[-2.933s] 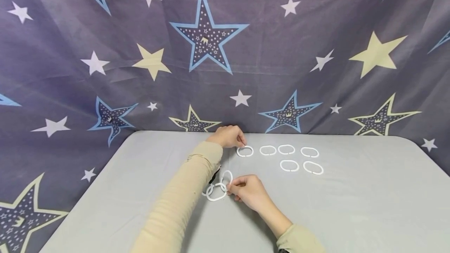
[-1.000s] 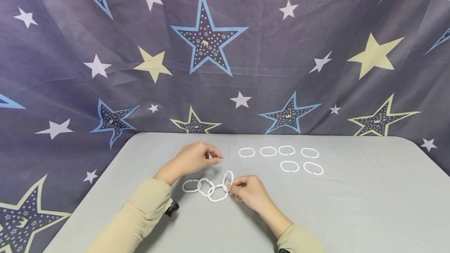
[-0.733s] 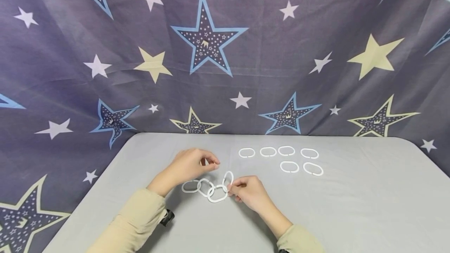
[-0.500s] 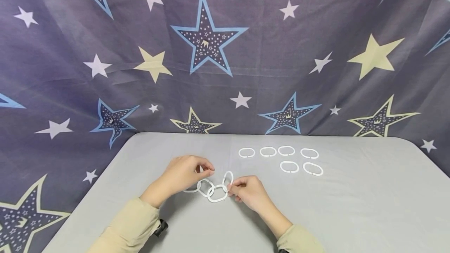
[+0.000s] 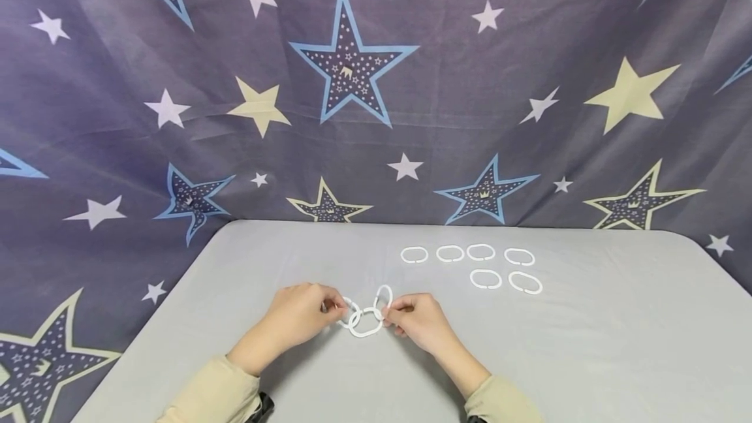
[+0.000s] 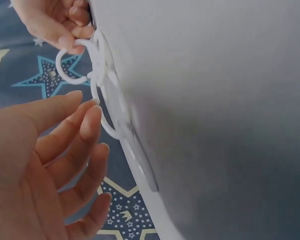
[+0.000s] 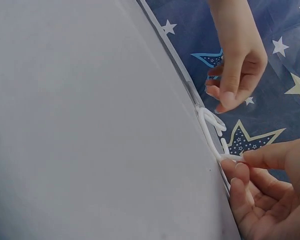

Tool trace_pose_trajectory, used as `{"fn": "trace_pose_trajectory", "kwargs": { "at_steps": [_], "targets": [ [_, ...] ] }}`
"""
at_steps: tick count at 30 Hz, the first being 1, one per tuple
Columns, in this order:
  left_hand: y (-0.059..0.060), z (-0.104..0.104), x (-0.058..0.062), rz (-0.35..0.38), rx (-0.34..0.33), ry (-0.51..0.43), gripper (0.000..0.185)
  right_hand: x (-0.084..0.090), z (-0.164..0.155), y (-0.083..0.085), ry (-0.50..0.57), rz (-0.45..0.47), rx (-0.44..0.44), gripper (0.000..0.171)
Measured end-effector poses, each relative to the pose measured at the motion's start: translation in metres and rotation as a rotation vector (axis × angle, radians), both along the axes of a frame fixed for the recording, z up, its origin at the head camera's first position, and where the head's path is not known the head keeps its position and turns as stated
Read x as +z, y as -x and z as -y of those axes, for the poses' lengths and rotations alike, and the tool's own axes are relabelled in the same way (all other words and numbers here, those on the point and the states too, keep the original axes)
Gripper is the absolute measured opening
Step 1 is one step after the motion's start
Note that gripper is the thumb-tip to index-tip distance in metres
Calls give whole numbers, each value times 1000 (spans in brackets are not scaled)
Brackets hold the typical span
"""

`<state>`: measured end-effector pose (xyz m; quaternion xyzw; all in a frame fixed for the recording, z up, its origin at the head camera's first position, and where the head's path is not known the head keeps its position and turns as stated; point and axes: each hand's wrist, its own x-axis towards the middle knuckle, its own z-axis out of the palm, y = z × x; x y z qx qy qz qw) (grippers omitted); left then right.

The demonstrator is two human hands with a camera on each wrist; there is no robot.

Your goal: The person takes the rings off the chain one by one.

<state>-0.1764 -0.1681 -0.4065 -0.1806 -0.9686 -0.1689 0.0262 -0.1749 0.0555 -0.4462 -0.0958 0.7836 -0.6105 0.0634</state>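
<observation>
A short chain of white plastic oval links [image 5: 365,335] lies on the grey table between the hands. My right hand [image 5: 420,320] pinches the end link [image 5: 384,288], tilted up off the table, between thumb and forefinger. In the left wrist view, this link [image 6: 58,65] shows a small gap in its loop. My left hand [image 5: 302,313] hovers at the chain's left part, covering its far left end in the head view. Its thumb and fingers are loosely bent, and the right wrist view shows the left hand [image 7: 240,75] slightly apart from the links.
Several loose white links lie farther back to the right, among them a near-left one [image 5: 414,262] and a far-right one [image 5: 519,264]. Behind the grey table [image 5: 587,344] hangs a dark curtain [image 5: 446,116] printed with stars.
My left hand has drawn back from a loose link at the rear, then come down and toward the chain's left part. My right hand keeps its pinch on the end link.
</observation>
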Motion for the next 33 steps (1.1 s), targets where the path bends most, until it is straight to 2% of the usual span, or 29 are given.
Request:
{"fn": "trace_pose_trajectory", "kwargs": {
  "at_steps": [6, 16, 33],
  "targets": [
    [0, -4, -8, 41, -5, 14, 5, -1, -1, 1, -8, -1, 0, 11],
    [-3, -15, -8, 95, 5, 2, 14, -1, -2, -2, -4, -3, 2, 12],
    [0, -18, -4, 120, 118, -50, 12, 1, 0, -1, 2, -5, 3, 15]
  ]
}}
